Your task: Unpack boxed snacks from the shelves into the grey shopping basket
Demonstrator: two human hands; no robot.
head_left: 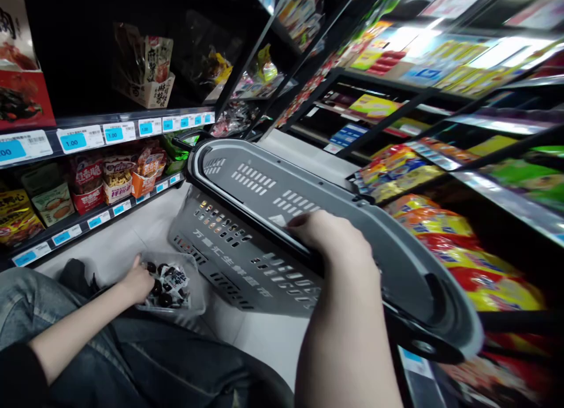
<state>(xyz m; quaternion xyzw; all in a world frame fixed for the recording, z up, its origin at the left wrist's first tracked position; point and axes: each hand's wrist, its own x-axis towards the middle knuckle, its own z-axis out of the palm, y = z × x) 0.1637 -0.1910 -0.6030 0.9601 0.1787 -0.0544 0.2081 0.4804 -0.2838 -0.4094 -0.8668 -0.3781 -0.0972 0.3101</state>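
Observation:
My right hand (328,240) grips the rim of a grey plastic shopping basket (247,184), which is tilted on its side in mid-air in the aisle. Low at the left, my left hand (138,281) reaches down to a clear bag of small dark round snacks (170,284) lying on the floor by my knee. Its fingers are curled on the bag's left edge. My legs in blue jeans fill the bottom left.
Dark shop shelves run along both sides of a narrow aisle with a pale floor (132,231). Snack packets and blue price tags (73,140) line the left shelves. Yellow and red packets (440,231) crowd the right shelves close to the basket.

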